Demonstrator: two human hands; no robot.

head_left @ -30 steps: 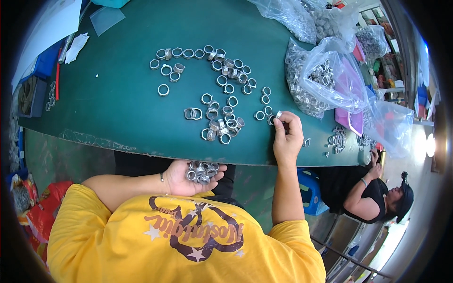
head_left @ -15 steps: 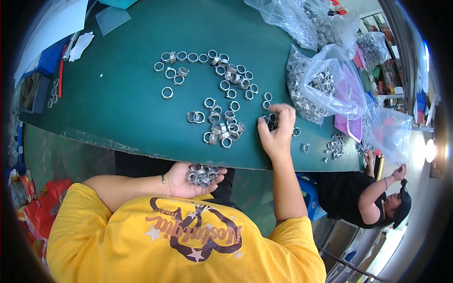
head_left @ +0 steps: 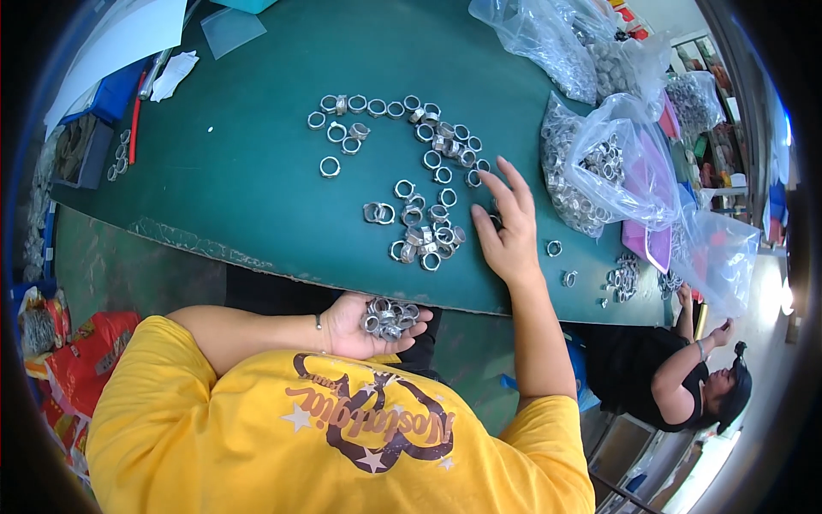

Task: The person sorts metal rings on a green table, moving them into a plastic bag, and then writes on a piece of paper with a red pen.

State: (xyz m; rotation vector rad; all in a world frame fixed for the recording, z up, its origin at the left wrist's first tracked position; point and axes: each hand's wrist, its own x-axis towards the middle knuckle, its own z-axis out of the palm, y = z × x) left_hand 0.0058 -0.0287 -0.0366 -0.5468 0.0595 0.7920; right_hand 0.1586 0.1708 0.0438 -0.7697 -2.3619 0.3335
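Note:
My left hand [head_left: 364,328] is cupped palm-up below the table edge, holding a heap of silver metal rings [head_left: 390,315]. My right hand [head_left: 507,227] lies flat on the green table mat [head_left: 231,197], fingers spread, covering a few rings at the right end of the scattered metal rings [head_left: 421,224]. More rings run in a curved row [head_left: 402,116] farther back. Two single rings [head_left: 554,248] lie just right of my right hand.
Clear plastic bags full of rings [head_left: 599,167] crowd the right side, with a pink tray [head_left: 651,244] beneath. A blue bin [head_left: 81,154] and white paper [head_left: 111,43] sit at the far left. Another person [head_left: 685,377] sits at lower right.
My right hand let go its pinch, moved left and opened flat over the rings. The left hand stayed cupped with its heap. The view shifted slightly.

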